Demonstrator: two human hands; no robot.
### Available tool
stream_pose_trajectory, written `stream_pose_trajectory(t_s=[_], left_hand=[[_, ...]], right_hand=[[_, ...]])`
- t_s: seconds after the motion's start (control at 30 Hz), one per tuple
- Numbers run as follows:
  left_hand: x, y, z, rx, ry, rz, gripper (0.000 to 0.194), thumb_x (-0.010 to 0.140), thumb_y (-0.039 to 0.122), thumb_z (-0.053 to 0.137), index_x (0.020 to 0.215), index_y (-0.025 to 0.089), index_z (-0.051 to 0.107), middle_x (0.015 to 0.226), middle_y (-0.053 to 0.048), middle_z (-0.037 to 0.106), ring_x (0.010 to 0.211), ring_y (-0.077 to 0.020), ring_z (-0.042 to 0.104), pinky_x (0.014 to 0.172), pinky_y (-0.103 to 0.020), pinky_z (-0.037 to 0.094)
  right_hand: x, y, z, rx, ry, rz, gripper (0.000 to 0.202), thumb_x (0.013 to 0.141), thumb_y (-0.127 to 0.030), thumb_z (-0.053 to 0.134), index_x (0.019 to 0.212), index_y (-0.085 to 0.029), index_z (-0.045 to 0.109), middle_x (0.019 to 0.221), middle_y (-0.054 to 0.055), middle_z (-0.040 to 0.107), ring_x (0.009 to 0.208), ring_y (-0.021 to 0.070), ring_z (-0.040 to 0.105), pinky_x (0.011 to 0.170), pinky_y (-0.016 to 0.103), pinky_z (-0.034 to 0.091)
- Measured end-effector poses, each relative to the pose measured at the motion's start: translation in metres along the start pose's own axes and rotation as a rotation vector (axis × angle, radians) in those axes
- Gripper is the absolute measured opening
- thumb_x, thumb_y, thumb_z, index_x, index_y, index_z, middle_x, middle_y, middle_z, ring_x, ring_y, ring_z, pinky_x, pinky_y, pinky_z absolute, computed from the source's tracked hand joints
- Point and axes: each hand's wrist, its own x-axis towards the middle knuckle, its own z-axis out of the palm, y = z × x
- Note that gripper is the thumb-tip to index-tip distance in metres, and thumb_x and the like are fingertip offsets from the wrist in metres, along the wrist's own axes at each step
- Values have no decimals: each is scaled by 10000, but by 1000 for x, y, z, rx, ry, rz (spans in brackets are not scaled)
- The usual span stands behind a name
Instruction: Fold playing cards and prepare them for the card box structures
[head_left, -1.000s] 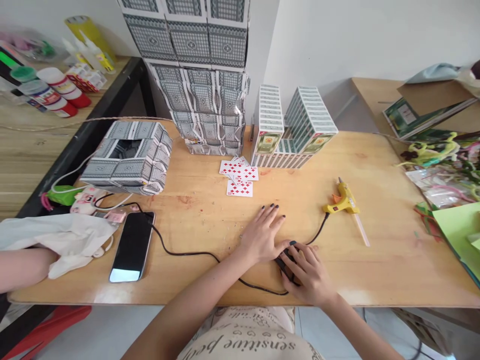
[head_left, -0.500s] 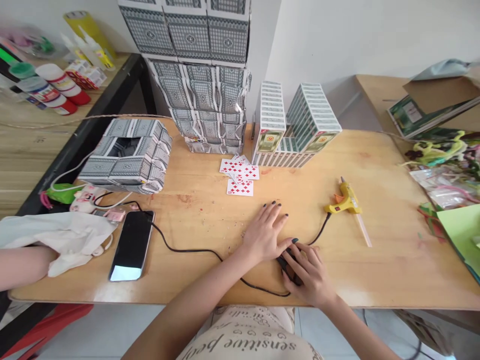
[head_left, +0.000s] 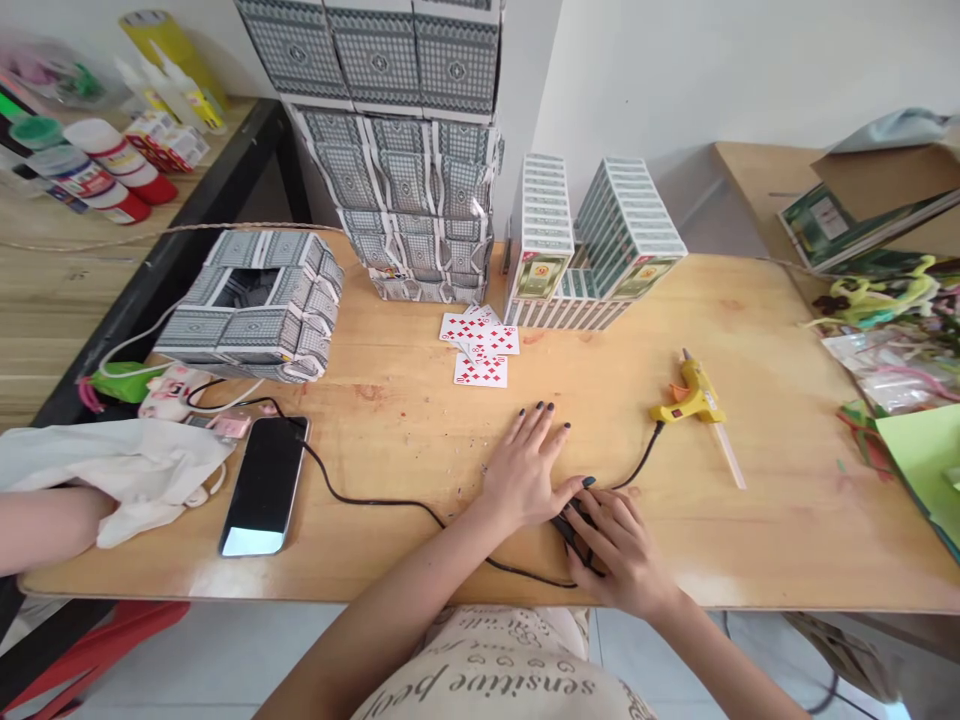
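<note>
My left hand (head_left: pixel 523 472) lies on the tabletop with its fingers stretched out, its thumb touching my right hand. Over a black object (head_left: pixel 568 540) in line with a black cord, my right hand (head_left: pixel 621 552) is closed, fingers bent across it. The hand partly covers this object, and I cannot make out what it is. The cord (head_left: pixel 360 500) comes from the left and continues to a yellow glue gun (head_left: pixel 694 393), which lies on its side with a clear glue stick (head_left: pixel 729 455) in its back. A few playing cards (head_left: pixel 481 372) lie face up beyond my left hand.
At the back rise a tall tower of folded cards (head_left: pixel 416 170) and a stack of card boxes (head_left: pixel 566 316). To the left are a square card structure (head_left: pixel 202 328), a phone (head_left: pixel 264 490), a white cloth (head_left: pixel 142 450) and another person's arm (head_left: pixel 49 530). Craft scraps (head_left: pixel 892 300) lie right.
The view has shifted slightly. Both hands stay in nearly the same place, with my right hand still over the black object.
</note>
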Motion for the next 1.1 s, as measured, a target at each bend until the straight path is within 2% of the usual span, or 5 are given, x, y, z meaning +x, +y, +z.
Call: stream_pose_trajectory(t_s=[0.33, 0.73, 0.97, 1.1], left_hand=[[0, 0, 1, -17, 19, 9, 616, 839, 556, 407, 1273, 122, 459, 1419, -126, 359, 1368, -272, 185, 1124, -466, 180], [1, -1, 3, -19, 55, 33, 577, 849, 519, 417, 1257, 115, 478, 1406, -125, 382, 1357, -269, 222, 1111, -454, 225], [7, -12, 9, -27, 78, 85, 472, 900, 465, 355, 1145, 132, 581, 1302, -113, 510, 1285, -243, 373, 1076, -409, 313], [4, -9, 9, 21, 47, 88, 498, 906, 457, 347, 1219, 110, 517, 1350, -136, 450, 1327, -249, 298, 1103, -408, 263]], right_hand=[[0, 0, 3, -30, 8, -11, 406, 735, -200, 588, 1138, -149, 592, 1118, 166, 596, 1011, 292, 536, 809, 490, 469], [0, -9, 7, -82, 16, 15, 393, 738, -186, 591, 1128, -141, 587, 1105, 169, 596, 1027, 297, 531, 811, 490, 464], [8, -20, 21, -99, 127, 140, 409, 716, -167, 630, 1122, -136, 586, 1064, 171, 605, 980, 308, 537, 777, 499, 471], [5, -14, 21, -42, 123, 101, 453, 712, -152, 629, 1161, -140, 567, 1102, 168, 597, 1018, 311, 528, 800, 500, 472]])
